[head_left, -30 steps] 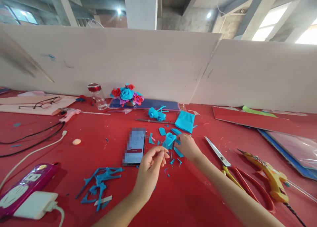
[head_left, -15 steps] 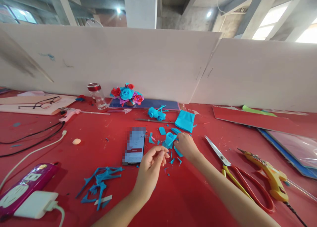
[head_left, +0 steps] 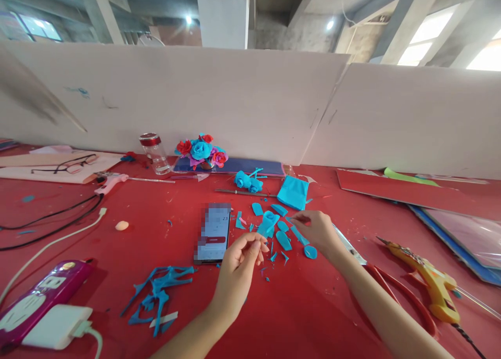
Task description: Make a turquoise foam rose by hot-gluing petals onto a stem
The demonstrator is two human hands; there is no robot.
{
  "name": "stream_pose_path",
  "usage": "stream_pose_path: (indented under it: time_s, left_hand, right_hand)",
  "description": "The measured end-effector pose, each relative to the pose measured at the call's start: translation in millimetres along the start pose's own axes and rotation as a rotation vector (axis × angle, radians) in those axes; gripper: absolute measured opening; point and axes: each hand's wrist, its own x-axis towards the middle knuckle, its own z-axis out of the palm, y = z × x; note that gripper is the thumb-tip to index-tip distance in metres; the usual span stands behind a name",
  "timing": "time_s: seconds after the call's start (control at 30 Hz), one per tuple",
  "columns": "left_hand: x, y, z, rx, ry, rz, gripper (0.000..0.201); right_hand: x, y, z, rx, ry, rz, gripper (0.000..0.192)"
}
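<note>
Left hand (head_left: 239,270) apparently pinched on blue flower (head_left: 269,222) at its 1 o'clock, likely steadying it. Right hand (head_left: 319,232) apart, flower's 3 o'clock; can't tell if gripping. Loose petals (head_left: 284,240) between, probably for easy reach.

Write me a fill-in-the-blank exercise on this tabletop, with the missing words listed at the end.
1. The curled paper piece near the fingertips of the left hand is ____ in colour.
2. The forearm of the right hand partly covers the ____.
3. The phone lies nearer to the ____ hand.
4. The glue gun at the right side of the picture is mostly ____.

Missing words: blue; scissors; left; yellow.
</note>
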Motion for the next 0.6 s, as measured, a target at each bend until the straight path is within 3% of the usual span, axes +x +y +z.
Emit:
stream_pose_path:
  time_s: [0.13,0.27,0.43,0.53,0.6]
  left_hand:
    - [0,-1,0.2,0.005,-0.008,0.001,0.017]
    - [0,-3,0.8,0.022,-0.015,0.000,0.017]
    - [-1,-5,0.7,0.034,-0.021,0.010,0.017]
    - [0,-6,0.3,0.035,-0.025,0.005,0.017]
    - [0,-5,0.4,0.038,-0.027,0.002,0.017]
  right_hand:
    - [-27,15,-10,0.188,-0.180,0.006,0.025]
    - [-53,29,-2,0.266,-0.267,0.037,0.024]
    - [-71,38,-6,0.157,-0.099,0.079,0.016]
    - [-83,52,-34,0.054,0.038,0.129,0.018]
    - [-93,73,-58,-0.174,0.163,0.267,0.022]
